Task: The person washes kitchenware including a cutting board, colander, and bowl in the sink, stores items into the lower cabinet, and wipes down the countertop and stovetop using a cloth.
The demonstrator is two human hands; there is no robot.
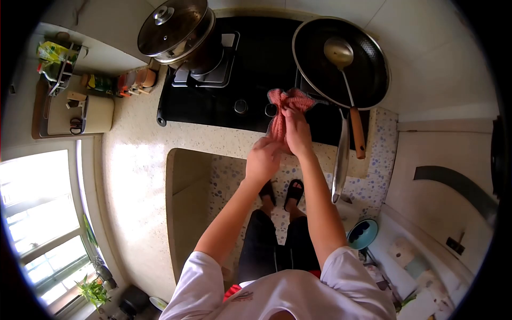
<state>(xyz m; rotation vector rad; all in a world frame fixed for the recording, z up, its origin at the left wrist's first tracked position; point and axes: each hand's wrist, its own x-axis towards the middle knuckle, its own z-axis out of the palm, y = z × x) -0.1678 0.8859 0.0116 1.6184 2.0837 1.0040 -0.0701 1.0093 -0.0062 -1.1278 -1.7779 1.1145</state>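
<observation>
A pink cloth (278, 127) with a grey edge is bunched between my two hands, over the front edge of the black gas stove (256, 58). My left hand (263, 159) grips its lower end. Higher up and further right, my right hand (296, 130) is closed round the cloth's middle, and its upper part fans out above the fingers. A stove knob (271, 110) lies just beside the cloth; another knob (241, 106) is further left. To the right of my right hand, the frying pan's metal handle (341, 165) sticks out past the stove front.
A lidded pot (178, 32) stands on the left burner. The frying pan (368, 58) on the right holds a ladle (339, 52) with a wooden handle. Spice boxes (136, 80) and a knife block (96, 113) line the left counter (133, 160). A plant (93, 292) is by the window.
</observation>
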